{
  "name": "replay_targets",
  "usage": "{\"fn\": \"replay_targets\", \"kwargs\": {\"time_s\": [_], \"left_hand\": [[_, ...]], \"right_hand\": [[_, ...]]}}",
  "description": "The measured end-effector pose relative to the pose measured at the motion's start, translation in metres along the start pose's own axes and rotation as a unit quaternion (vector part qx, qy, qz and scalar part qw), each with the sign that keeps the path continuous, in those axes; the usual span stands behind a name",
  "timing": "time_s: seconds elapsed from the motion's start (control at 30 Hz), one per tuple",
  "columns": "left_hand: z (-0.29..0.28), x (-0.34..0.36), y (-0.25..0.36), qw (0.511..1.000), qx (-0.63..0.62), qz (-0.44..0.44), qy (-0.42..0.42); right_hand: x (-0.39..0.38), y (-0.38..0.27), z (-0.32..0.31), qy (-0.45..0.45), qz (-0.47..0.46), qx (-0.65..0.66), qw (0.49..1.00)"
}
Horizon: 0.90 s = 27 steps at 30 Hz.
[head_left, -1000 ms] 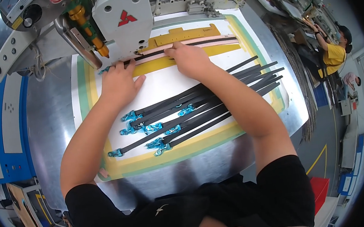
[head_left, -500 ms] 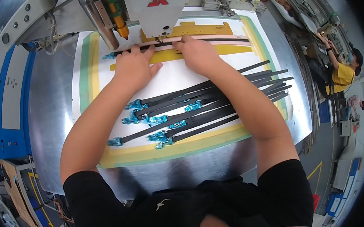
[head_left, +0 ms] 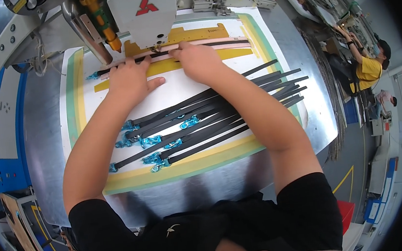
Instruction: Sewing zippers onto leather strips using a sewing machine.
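Note:
My left hand (head_left: 131,81) lies with fingers spread and thumb out, its fingertips on a thin black strap (head_left: 229,43). At the strap's left end is a blue-wrapped metal clip (head_left: 92,76). Close by, my right hand (head_left: 199,63) touches the same strap with its finger and thumb apart; its other fingers are partly hidden. The strap lies along a pale pink strip (head_left: 159,58) between yellow template plates (head_left: 225,55), just under the sewing machine head (head_left: 139,15). Nearer to me, several black straps (head_left: 196,121) with blue-wrapped clips (head_left: 151,141) lie in a loose fan.
White sheeting edged with green and yellow tape (head_left: 76,94) covers part of the metal table (head_left: 45,140). A steel tube (head_left: 88,37) and a gold-coloured nozzle (head_left: 113,39) hang left of the machine head. At far right, a person in yellow (head_left: 369,70) works at another machine.
The whole view has shifted, so table and machine appear further left and slightly tilted. Both hands remain on the strap in nearly the same places.

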<state>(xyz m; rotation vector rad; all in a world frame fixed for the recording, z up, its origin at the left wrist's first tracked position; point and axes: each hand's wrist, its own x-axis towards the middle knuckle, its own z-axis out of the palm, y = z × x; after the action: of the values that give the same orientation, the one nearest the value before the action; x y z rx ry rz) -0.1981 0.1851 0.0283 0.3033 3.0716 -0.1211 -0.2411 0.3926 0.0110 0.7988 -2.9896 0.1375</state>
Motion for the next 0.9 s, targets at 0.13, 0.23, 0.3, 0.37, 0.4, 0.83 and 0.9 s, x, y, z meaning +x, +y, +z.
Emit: {"fn": "replay_targets", "kwargs": {"time_s": [0.13, 0.23, 0.3, 0.37, 0.4, 0.83, 0.9], "left_hand": [[0.017, 0.008, -0.004, 0.997, -0.006, 0.049, 0.058], [0.013, 0.011, 0.002, 0.999, -0.004, 0.032, 0.034], [0.001, 0.008, 0.01, 0.999, -0.006, 0.03, 0.019], [-0.008, 0.009, 0.013, 0.999, -0.011, 0.03, -0.011], [-0.009, 0.01, 0.013, 0.999, -0.014, 0.028, -0.014], [-0.012, 0.023, 0.032, 0.998, -0.006, 0.059, 0.016], [-0.016, 0.026, 0.034, 0.999, -0.003, 0.045, -0.012]], "right_hand": [[-0.009, 0.022, -0.008, -0.01, 0.008, -0.005, 1.0], [-0.014, 0.032, -0.016, -0.014, 0.043, 0.002, 0.999], [-0.016, 0.038, -0.013, -0.007, 0.04, 0.001, 0.999], [-0.017, 0.039, -0.012, 0.001, 0.036, 0.001, 0.999], [-0.016, 0.034, -0.017, -0.002, 0.03, -0.003, 1.0], [-0.005, 0.029, -0.013, 0.012, -0.035, -0.025, 0.999], [-0.005, 0.029, -0.013, 0.013, -0.041, -0.025, 0.999]]}}
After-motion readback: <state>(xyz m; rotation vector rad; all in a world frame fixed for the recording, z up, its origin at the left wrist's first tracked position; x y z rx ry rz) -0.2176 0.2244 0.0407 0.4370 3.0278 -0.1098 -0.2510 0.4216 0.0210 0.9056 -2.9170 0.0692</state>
